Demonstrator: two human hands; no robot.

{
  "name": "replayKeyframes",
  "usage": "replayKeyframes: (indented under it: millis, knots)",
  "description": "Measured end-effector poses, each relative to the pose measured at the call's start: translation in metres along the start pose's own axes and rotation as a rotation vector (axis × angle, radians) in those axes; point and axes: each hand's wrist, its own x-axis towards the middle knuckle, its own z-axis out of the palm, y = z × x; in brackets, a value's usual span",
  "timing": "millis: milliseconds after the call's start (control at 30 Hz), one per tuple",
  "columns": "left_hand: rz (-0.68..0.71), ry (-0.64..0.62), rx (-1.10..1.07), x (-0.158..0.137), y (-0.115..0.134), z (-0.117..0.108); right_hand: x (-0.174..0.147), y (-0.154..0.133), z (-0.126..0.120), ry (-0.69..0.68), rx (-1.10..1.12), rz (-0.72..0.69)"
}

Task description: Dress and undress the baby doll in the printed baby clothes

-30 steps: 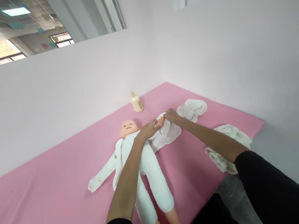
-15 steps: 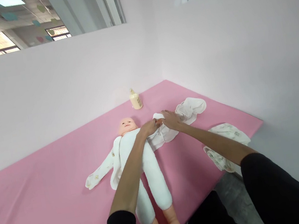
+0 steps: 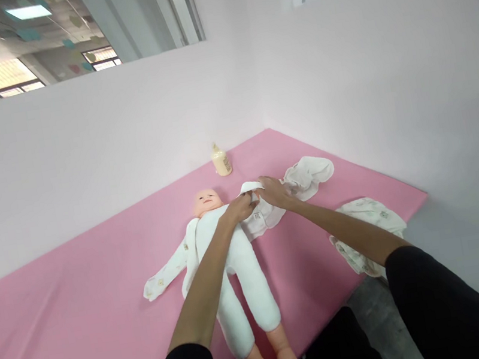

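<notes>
A baby doll (image 3: 250, 290) lies on its back on a pink mat, head toward the wall and bare feet toward me. Its body and legs are white. One arm is in the patterned sleeve of a white baby shirt (image 3: 169, 277), which lies open around the torso. On the doll's other side, my left hand (image 3: 242, 206) is closed on the shirt's white cloth by the shoulder. Fingers pinched, my right hand (image 3: 274, 192) grips the same cloth just beside it. The doll's arm there is hidden by my hands and the cloth.
A pale yellow pump bottle (image 3: 221, 161) stands near the back wall. Crumpled white cloth (image 3: 308, 171) lies right of my hands. Patterned baby clothing (image 3: 370, 216) rests at the right edge of the pink mat (image 3: 82, 307). White walls (image 3: 364, 81) border the back and right.
The white cloth at my left fingers is lifted a little higher and spread wider. Both hands keep close together in nearly the same place. The view has shifted slightly.
</notes>
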Motion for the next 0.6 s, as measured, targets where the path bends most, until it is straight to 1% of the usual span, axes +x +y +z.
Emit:
replayKeyframes:
  millis: [167, 267, 367, 600]
  knots:
    - [0.024, -0.004, 0.072, -0.006, 0.004, 0.003, -0.01, -0.006, 0.004, 0.032, 0.045, -0.045]
    - [0.027, -0.001, 0.095, -0.017, -0.002, -0.002, -0.013, -0.006, 0.004, 0.053, 0.093, -0.061]
    - [0.004, 0.017, 0.111, -0.025, -0.007, -0.003, -0.014, -0.009, 0.006, 0.068, 0.116, -0.038]
    - [-0.114, 0.093, 0.046, -0.022, -0.002, 0.007, -0.021, -0.042, 0.029, 0.05, 0.15, -0.036]
